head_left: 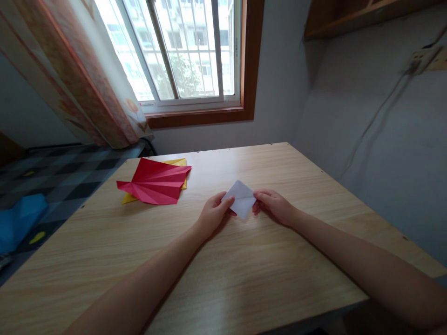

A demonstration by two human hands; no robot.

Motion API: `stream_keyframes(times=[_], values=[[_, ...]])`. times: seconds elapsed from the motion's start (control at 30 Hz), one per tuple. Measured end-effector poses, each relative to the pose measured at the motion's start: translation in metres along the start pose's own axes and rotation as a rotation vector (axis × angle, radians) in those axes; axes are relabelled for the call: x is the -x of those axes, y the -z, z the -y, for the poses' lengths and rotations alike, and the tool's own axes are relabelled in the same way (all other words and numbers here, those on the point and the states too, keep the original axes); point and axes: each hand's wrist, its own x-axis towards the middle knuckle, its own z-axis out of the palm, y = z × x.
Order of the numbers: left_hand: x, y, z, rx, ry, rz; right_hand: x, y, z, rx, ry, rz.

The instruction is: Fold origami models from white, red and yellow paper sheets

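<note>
A small folded white paper (240, 198), diamond-shaped with a crease across its middle, sits just above the wooden table (223, 260). My left hand (213, 215) pinches its left corner between thumb and fingers. My right hand (274, 204) grips its right corner. Both forearms stretch over the table from the near edge.
A pleated red paper (155, 182) lies on a yellow sheet (178, 162) at the table's far left. A window with bars (181, 51) and a patterned curtain (80, 74) stand behind. A checked bed cover (52, 181) with a blue item (19, 221) lies left of the table.
</note>
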Motion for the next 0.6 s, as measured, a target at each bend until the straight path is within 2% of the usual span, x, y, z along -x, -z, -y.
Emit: stream_keyframes(times=[0.3, 0.5, 0.6], values=[[-0.0003, -0.0004, -0.0001, -0.016, -0.011, 0.012, 0.0007, -0.0011, 0.0013, 0.045, 0.031, -0.032], [-0.0047, 0.0053, 0.0037, 0.061, -0.044, -0.158, -0.0010, 0.0016, 0.0012, -0.045, -0.001, -0.087], [-0.0055, 0.0080, 0.0087, -0.003, -0.125, -0.158, -0.0007, 0.0019, 0.0021, -0.073, -0.009, -0.081]])
